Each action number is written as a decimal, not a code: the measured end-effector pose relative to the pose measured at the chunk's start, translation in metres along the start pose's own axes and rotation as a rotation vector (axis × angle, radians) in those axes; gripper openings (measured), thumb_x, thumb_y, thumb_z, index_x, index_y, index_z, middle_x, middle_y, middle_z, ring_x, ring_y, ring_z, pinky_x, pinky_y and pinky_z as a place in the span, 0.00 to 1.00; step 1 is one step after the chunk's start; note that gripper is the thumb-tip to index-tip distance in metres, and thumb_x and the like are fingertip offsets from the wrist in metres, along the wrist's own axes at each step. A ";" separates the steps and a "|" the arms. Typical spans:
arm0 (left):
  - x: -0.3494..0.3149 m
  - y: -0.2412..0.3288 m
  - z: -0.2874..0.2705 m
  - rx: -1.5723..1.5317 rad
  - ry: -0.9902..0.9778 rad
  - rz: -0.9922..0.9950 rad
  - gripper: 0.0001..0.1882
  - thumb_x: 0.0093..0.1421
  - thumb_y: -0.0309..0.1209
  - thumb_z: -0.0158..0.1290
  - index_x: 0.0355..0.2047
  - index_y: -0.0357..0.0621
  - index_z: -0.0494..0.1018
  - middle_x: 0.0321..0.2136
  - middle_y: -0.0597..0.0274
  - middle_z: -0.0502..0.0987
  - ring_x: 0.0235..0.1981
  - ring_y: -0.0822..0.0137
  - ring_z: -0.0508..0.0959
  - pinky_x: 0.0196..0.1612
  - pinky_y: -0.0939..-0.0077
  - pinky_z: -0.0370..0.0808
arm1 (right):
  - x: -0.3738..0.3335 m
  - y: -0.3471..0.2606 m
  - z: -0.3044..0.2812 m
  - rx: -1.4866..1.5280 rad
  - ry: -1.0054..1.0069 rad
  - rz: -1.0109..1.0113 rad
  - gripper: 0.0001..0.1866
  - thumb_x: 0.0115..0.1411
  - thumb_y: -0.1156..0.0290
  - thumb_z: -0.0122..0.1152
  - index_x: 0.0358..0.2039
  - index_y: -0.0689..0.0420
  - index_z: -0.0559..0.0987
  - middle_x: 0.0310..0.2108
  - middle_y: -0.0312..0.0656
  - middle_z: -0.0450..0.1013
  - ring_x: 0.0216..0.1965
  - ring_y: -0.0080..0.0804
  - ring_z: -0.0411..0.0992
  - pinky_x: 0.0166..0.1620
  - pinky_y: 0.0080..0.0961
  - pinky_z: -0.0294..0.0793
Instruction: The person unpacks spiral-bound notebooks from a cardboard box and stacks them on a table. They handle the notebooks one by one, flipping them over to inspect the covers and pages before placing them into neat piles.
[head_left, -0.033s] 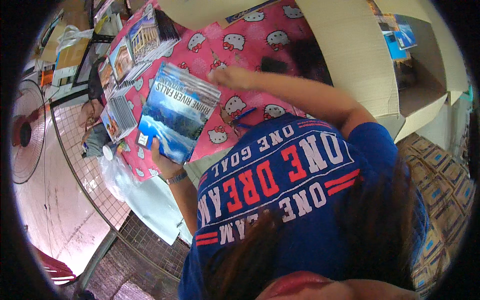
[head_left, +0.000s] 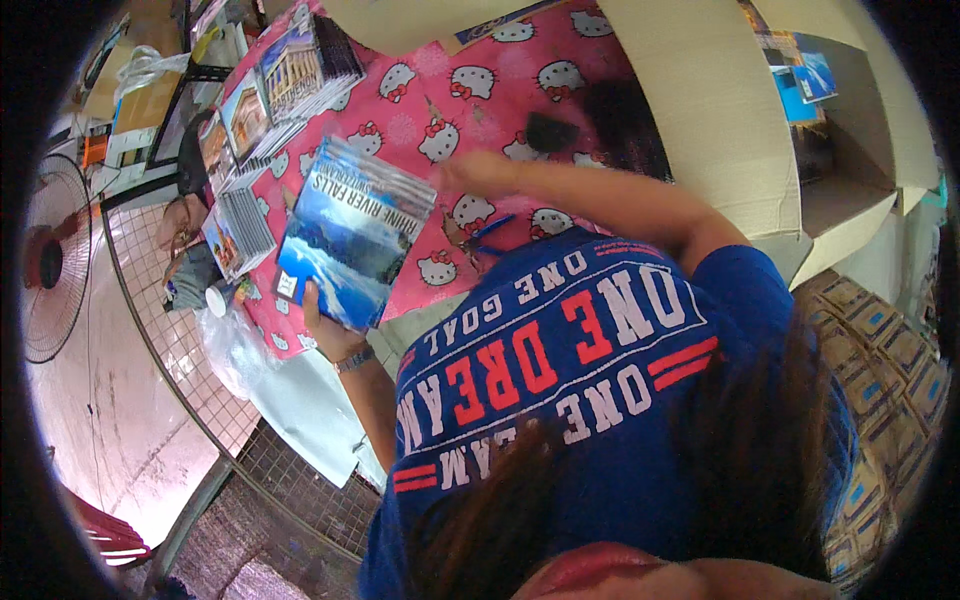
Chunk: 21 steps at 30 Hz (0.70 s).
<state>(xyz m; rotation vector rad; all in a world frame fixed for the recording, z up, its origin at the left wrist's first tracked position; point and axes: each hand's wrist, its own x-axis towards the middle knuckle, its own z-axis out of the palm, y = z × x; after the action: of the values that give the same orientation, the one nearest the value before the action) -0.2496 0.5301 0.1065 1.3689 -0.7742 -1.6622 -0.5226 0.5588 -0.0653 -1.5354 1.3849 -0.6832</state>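
A stack of thin booklets with a blue waterfall cover is tilted over the pink table, its upper edges slightly fanned. My left hand grips the stack's lower edge, thumb on top of the cover and the other fingers hidden beneath. Close to the stack's upper right edge is my right hand, blurred, with its fingers apparently curled. Whether those fingertips touch the booklets or pinch anything cannot be made out.
More booklet stacks stand at the table's far left, with another stack nearer. A blue pen and a dark object lie on the pink cloth. Cardboard boxes flank the right; a fan stands left.
My right hand has shifted slightly toward me and to the right, along the stack's edge. The stack stays in my left hand, its top edge a little nearer to me.
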 end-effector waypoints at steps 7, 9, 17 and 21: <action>-0.004 -0.031 -0.084 -0.051 0.102 -0.071 0.29 0.56 0.44 0.55 0.53 0.41 0.65 0.48 0.54 0.72 0.47 0.55 0.73 0.50 0.59 0.71 | -0.043 0.053 0.063 -0.679 -0.300 -0.313 0.14 0.48 0.64 0.61 0.38 0.48 0.79 0.37 0.45 0.76 0.40 0.41 0.75 0.42 0.44 0.73; 0.005 -0.049 -0.086 -0.015 0.132 -0.070 0.25 0.55 0.42 0.55 0.50 0.41 0.68 0.44 0.55 0.74 0.44 0.56 0.74 0.49 0.59 0.71 | -0.037 0.054 0.045 -0.698 -0.401 -0.038 0.14 0.48 0.67 0.59 0.37 0.48 0.80 0.36 0.43 0.77 0.39 0.43 0.76 0.40 0.44 0.74; 0.071 -0.115 -0.041 0.074 -0.119 -0.481 0.21 0.52 0.35 0.57 0.45 0.43 0.71 0.36 0.61 0.78 0.30 0.63 0.79 0.34 0.68 0.79 | -0.043 -0.041 -0.072 -0.623 -0.042 0.472 0.16 0.48 0.62 0.63 0.37 0.56 0.80 0.36 0.45 0.77 0.41 0.46 0.75 0.43 0.39 0.75; 0.094 -0.108 -0.017 0.234 -0.347 -0.445 0.22 0.50 0.32 0.59 0.46 0.44 0.70 0.35 0.63 0.77 0.31 0.66 0.78 0.36 0.68 0.78 | -0.052 -0.101 -0.123 -0.327 0.117 0.008 0.25 0.50 0.60 0.66 0.47 0.57 0.75 0.37 0.50 0.76 0.41 0.48 0.75 0.46 0.37 0.73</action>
<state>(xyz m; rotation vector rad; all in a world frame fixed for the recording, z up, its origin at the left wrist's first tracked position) -0.2625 0.4982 -0.0340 1.5112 -0.9313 -2.2571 -0.5947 0.5693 0.0852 -1.7647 1.6529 -0.5689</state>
